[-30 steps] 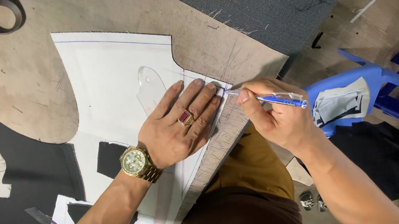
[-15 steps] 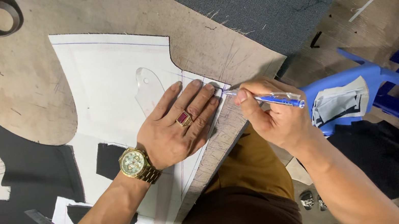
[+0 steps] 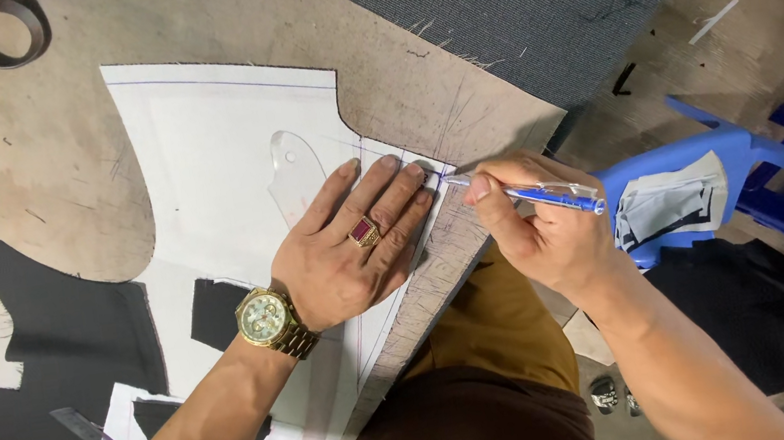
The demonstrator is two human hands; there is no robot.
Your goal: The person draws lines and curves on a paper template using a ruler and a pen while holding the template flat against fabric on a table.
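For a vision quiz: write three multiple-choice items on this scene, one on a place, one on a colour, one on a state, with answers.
1. Where does the left hand lie?
A. flat on the white pattern paper
B. on the blue chair
C. on the grey fabric

2. What colour is the pen in the right hand?
A. red
B. blue
C. green

3. How does the pen's tip stand?
A. capped, in the air
B. lying loose on the table
C. at the paper's edge, by the left fingertips

Answers: 1 A, the palm presses the paper; 2 B, the barrel is blue; 3 C, the tip meets the paper's corner.
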